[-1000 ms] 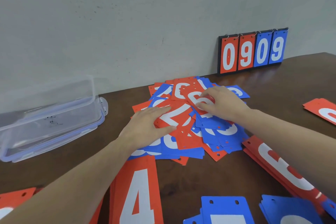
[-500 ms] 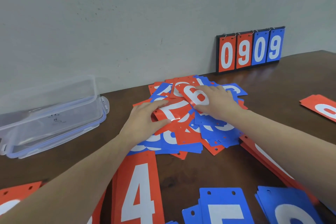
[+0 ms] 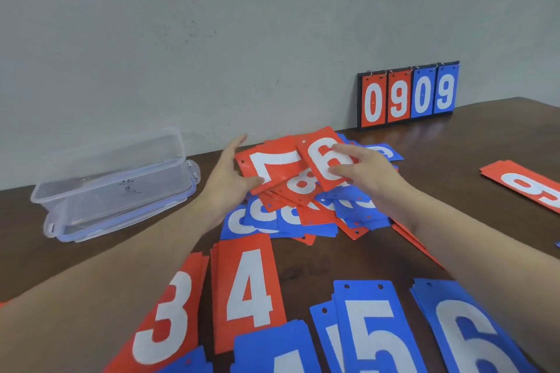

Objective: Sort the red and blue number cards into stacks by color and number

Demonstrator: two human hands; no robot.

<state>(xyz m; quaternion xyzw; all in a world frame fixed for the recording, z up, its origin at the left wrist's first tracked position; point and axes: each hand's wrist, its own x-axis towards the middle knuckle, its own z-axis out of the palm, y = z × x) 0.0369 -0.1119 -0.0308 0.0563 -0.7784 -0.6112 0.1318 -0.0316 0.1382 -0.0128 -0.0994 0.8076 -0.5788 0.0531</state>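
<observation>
Since half a second ago I have lifted both cards off the mixed pile (image 3: pixel 303 209): my left hand (image 3: pixel 228 179) now grips the red 7 card (image 3: pixel 272 169) by its left edge, thumb on the face, and my right hand (image 3: pixel 368 174) pinches the red 6 card (image 3: pixel 324 160) by its right edge. Before, both hands lay flat on the pile. The 6 card overlaps the right part of the 7 card, both tilted up above the pile. The coming move, I judge, turns on the red 6 stack (image 3: pixel 527 188), which lies well to the right of the pile on the desk (image 3: pixel 454 142), with its long axis running left to right. My right hand is the nearer one, so it should carry the 6 card rightward and turn it to match. For the 7 card I see no stack near the pile; the red 3 stack (image 3: pixel 163 321) and red 4 stack (image 3: pixel 248 291) lie in front of it, toward me.
</observation>
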